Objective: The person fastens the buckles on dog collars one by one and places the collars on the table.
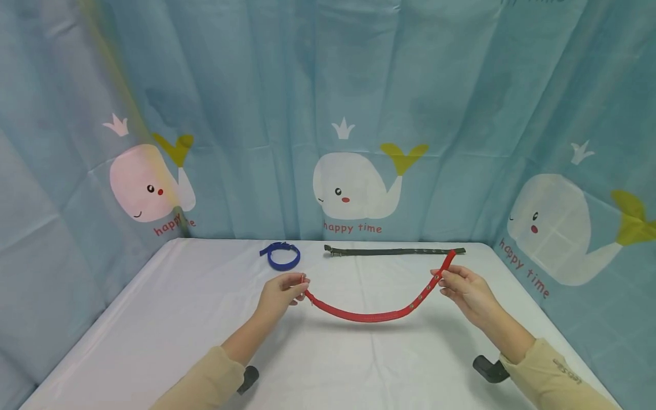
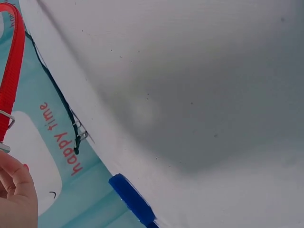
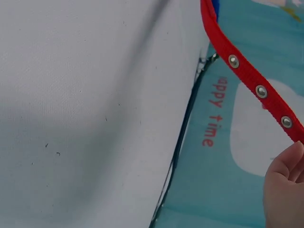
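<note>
Above the worktop [image 1: 328,370], the head view shows the red strap [image 1: 369,318] sagging, left hand [image 1: 282,290] and right hand [image 1: 466,290] each pinching near an end: apparently a step of holding it stretched out. In the left wrist view, the buckle [image 2: 4,148] meets the fingers. In the right wrist view, the grip lies beyond the eyelets [image 3: 261,91]; joining the ends would likely call for turning this end toward the buckle.

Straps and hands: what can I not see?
Red strap: right wrist view, top edge cuts off buckle end.
Blue strap: left wrist view, bottom edge cuts part off.
Green strap: right wrist view, bottom edge cuts off holed end.
Right hand: right wrist view, right edge cuts part off.
</note>
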